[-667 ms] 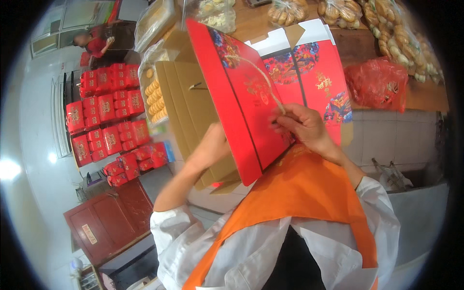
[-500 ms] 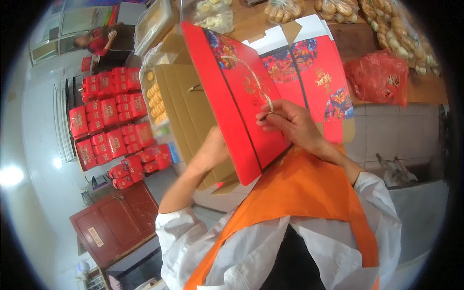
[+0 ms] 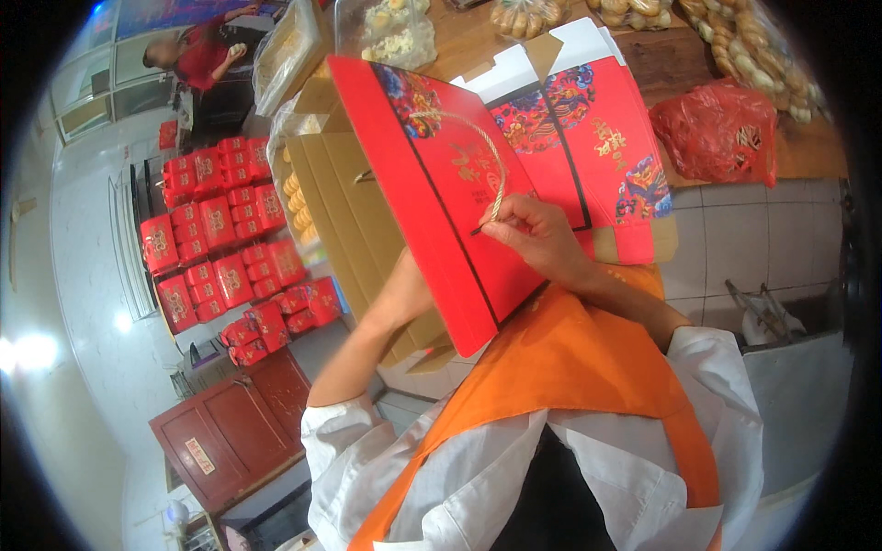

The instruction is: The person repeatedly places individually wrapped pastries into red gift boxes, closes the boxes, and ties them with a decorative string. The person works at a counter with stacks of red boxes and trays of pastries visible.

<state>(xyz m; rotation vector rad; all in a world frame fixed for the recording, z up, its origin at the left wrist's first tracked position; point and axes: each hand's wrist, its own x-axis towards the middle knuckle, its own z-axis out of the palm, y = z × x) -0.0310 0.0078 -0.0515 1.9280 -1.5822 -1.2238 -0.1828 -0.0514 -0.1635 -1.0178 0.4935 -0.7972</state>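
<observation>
A red cardboard gift box panel (image 3: 450,211) with gold lettering and a blue floral pattern stands tilted in front of me. My right hand (image 3: 537,241) pinches the free end of a cream rope handle (image 3: 501,165), whose dark tip is close to the panel's black stripe. The rope's other end sits at the upper part of the panel. My left hand (image 3: 411,280) reaches behind the panel on its brown cardboard side; its fingers are hidden. Another red patterned box face (image 3: 597,138) with white flaps lies just beyond, on the right.
Red packages (image 3: 216,225) stand in rows on the left. A wooden table (image 3: 808,165) bears bagged round pastries (image 3: 533,16) and a red plastic bag (image 3: 717,133). A brown cardboard piece (image 3: 340,193) stands beside the panel. Another person (image 3: 209,55) is at far left.
My right hand has moved slightly left and down with the rope end, bringing its tip to the panel's stripe. The left hand stays behind the panel.
</observation>
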